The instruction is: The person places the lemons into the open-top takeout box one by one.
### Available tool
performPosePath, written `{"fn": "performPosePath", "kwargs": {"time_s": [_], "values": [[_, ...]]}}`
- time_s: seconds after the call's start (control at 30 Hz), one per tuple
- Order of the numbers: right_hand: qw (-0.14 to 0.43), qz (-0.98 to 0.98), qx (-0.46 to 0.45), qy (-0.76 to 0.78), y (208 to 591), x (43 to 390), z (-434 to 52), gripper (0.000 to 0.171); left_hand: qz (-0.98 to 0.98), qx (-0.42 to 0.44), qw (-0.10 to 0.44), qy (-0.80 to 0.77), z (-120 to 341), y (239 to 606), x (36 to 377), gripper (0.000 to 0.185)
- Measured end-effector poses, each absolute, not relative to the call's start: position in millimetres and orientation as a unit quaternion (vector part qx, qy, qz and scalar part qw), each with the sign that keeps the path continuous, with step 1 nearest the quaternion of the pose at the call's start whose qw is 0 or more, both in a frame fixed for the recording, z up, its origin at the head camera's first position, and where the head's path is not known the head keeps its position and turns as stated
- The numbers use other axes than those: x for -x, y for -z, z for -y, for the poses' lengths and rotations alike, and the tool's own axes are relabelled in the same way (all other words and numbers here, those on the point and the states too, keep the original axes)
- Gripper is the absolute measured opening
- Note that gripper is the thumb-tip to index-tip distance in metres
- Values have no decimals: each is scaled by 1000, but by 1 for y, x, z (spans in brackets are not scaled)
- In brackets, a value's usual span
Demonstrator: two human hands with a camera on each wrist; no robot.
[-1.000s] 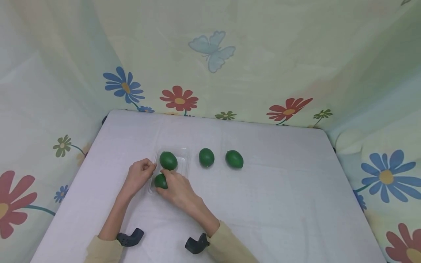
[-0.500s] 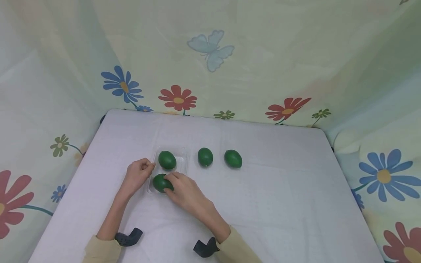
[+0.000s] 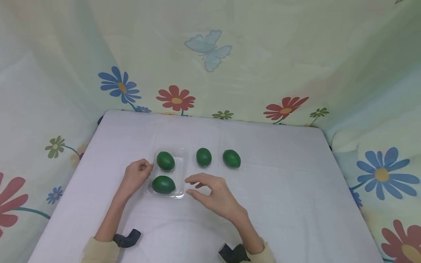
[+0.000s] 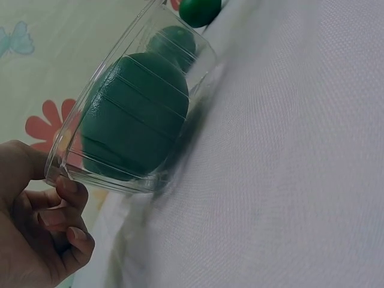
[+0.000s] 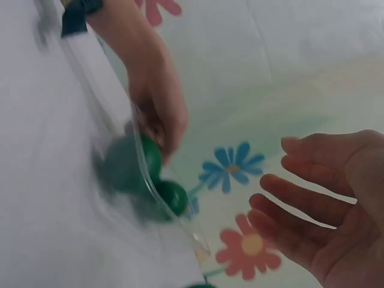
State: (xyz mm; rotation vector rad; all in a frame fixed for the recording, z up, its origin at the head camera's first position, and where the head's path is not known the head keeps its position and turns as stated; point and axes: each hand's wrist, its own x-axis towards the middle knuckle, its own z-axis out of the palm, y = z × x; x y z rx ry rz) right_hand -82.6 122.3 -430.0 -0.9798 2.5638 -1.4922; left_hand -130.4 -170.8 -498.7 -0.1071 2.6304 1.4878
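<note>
A clear plastic container [image 3: 179,175] sits on the table with two green limes in it. The far lime [image 3: 166,161] lies at its back left, the near lime [image 3: 163,184] at its front left. My left hand [image 3: 136,176] pinches the container's left rim between thumb and fingers, as the left wrist view shows up close. Just right of the container, my right hand [image 3: 215,193] hovers with fingers parted and holds nothing. In the right wrist view the fingers [image 5: 300,192] are spread apart from the container.
Two more limes lie on the white cloth beyond the right hand: one lime [image 3: 204,157] close to the container, another lime [image 3: 231,159] farther right. A flowered curtain [image 3: 250,65] stands behind and beside the table [image 3: 279,182].
My right hand has let go of the near lime, leaving it in the container, and has drawn back to the right. The left hand stays at the rim.
</note>
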Motion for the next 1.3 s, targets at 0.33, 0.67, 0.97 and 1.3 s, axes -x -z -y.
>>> {"fn": "performPosePath", "kwargs": {"time_s": [0.33, 0.67, 0.97, 1.3], "values": [[-63, -841, 200, 499, 441, 105, -182, 29, -876, 41, 57, -478, 179, 496, 126, 27], [-118, -861, 96, 485, 475, 138, -213, 37, -874, 46, 69, -479, 174, 500, 125, 26], [-87, -921, 39, 377, 512, 162, -218, 80, -876, 47, 66, -475, 170, 499, 126, 25], [-61, -922, 19, 382, 519, 165, -211, 73, -874, 45, 62, -481, 167, 495, 129, 25]]}}
